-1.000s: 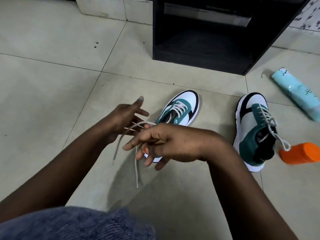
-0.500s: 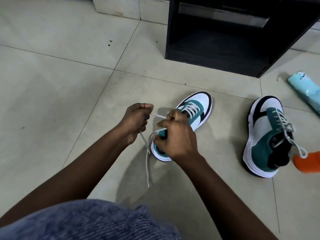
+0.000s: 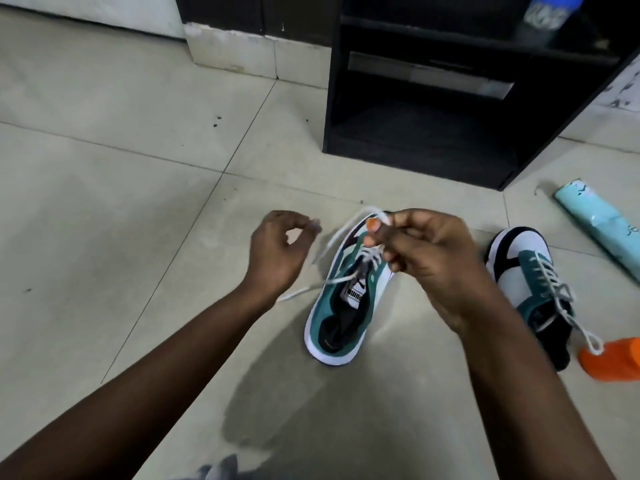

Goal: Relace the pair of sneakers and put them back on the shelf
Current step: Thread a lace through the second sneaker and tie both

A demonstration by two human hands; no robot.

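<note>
Since a moment ago I've lifted both hands: my right hand (image 3: 426, 251) pinches the lace (image 3: 341, 233), my left hand (image 3: 277, 247) looks curled, grip unclear. Near sneaker (image 3: 346, 306) unfinished; other sneaker (image 3: 533, 278) at three o'clock laced; shelf (image 3: 433, 133) waits at twelve.

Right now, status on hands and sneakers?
Right hand pinches white lace; left hand curled, grip unclear. Teal-and-white sneaker half-laced on floor. Second sneaker laced. Orange cup beside it.
</note>
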